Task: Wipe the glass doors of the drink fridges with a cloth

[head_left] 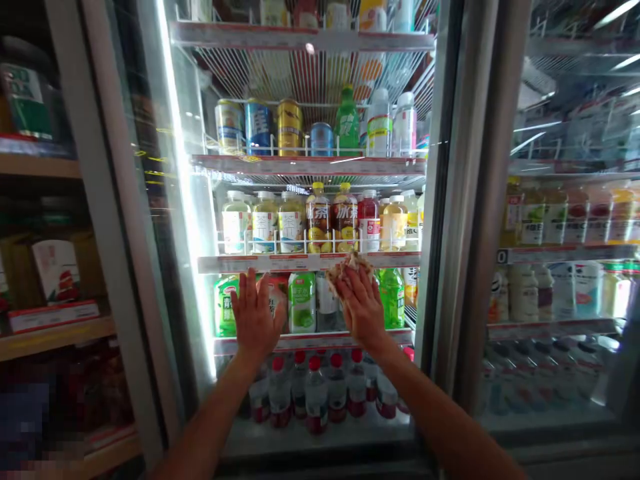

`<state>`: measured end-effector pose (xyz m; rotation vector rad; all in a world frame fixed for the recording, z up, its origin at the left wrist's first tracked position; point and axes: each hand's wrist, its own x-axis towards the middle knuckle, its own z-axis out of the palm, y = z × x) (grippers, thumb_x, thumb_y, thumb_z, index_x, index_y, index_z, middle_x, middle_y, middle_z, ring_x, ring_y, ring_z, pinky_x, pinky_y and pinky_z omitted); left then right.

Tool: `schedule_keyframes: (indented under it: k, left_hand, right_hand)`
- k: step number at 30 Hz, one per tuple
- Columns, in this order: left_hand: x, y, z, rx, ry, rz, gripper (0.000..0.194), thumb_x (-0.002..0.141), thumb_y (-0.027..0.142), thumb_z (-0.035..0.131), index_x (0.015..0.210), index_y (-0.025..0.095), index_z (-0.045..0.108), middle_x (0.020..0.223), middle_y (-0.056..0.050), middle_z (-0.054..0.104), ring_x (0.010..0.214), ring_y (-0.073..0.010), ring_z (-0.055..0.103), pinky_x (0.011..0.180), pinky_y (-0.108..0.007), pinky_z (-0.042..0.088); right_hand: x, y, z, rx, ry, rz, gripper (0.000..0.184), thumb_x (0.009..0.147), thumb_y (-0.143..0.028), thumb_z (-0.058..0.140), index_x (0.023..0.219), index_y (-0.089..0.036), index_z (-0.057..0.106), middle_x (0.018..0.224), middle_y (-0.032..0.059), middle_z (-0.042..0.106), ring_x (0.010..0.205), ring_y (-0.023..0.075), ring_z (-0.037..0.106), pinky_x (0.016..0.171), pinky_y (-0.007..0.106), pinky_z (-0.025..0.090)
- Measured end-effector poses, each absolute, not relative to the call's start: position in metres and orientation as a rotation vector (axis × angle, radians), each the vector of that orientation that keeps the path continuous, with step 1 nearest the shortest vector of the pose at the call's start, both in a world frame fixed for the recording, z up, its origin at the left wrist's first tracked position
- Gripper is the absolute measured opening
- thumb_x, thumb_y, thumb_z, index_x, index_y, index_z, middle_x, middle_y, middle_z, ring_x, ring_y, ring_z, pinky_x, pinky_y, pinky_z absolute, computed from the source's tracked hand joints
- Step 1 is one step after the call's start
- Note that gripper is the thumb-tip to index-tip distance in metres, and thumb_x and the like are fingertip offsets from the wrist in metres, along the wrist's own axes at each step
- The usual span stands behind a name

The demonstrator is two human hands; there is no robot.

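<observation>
My left hand (259, 313) is raised, its fingers stretched out and slightly apart, palm turned toward the glass front of a lit drinks fridge. Nothing is in it. Beneath my right hand (361, 303) is a crumpled, mottled beige-and-brown cloth (345, 270), held under the fingers level with a shelf's price rail (300, 263). Both hands look to be at the glass, though exact contact cannot be told. Behind them stand a green-labelled bottle (302, 303) and another green bottle (391, 293).
Iced tea bottles (319, 217) stand above the rail, with cans (258, 127) one shelf higher. Red-capped water bottles (316, 397) fill the bottom. A metal door frame (475, 200) divides this fridge from another on the right. Shelves with packaged goods (55, 270) are at left.
</observation>
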<state>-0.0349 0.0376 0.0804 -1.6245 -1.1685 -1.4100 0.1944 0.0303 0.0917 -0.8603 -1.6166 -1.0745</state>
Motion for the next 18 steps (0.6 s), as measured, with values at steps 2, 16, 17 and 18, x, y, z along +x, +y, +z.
schedule_keyframes:
  k: [2,16,17,18]
  left_hand:
    - [-0.034,0.038,0.080,-1.628,-1.166,-1.413,0.063,0.084,0.031,0.046,0.140,0.018,0.020,0.148,-0.013,0.015,0.137,-0.0286,0.009,0.109,-0.052,0.012]
    - [-0.035,0.039,0.080,-1.627,-1.171,-1.350,0.064,0.085,0.031,0.045,0.140,0.016,0.017,0.148,-0.016,0.015,0.137,-0.0293,0.008,0.108,-0.053,0.013]
    - [-0.034,0.041,0.079,-1.621,-1.162,-1.352,0.065,0.085,0.031,0.044,0.141,0.016,0.015,0.148,-0.016,0.014,0.137,-0.0295,0.008,0.108,-0.054,0.013]
    - [-0.033,0.042,0.079,-1.614,-1.156,-1.356,0.065,0.085,0.031,0.044,0.141,0.016,0.014,0.148,-0.016,0.013,0.137,-0.0296,0.007,0.108,-0.054,0.012]
  right_hand:
    - [0.207,0.030,0.090,-0.862,-1.581,-1.085,0.052,0.084,-0.018,0.043,0.135,-0.023,0.034,0.140,0.0068,0.038,0.134,0.0237,0.025,0.106,0.047,0.029]
    - [0.196,0.029,0.073,-0.878,-1.527,-1.018,0.052,0.084,-0.018,0.043,0.135,-0.024,0.035,0.140,0.0078,0.039,0.134,0.0237,0.024,0.104,0.046,0.031]
    - [0.204,0.029,0.072,-0.880,-1.512,-1.028,0.052,0.084,-0.018,0.043,0.134,-0.024,0.035,0.140,0.0076,0.038,0.134,0.0236,0.024,0.105,0.047,0.031]
    - [0.216,0.029,0.073,-0.883,-1.462,-1.031,0.052,0.084,-0.017,0.043,0.134,-0.024,0.035,0.141,0.0077,0.037,0.134,0.0234,0.025,0.105,0.047,0.030]
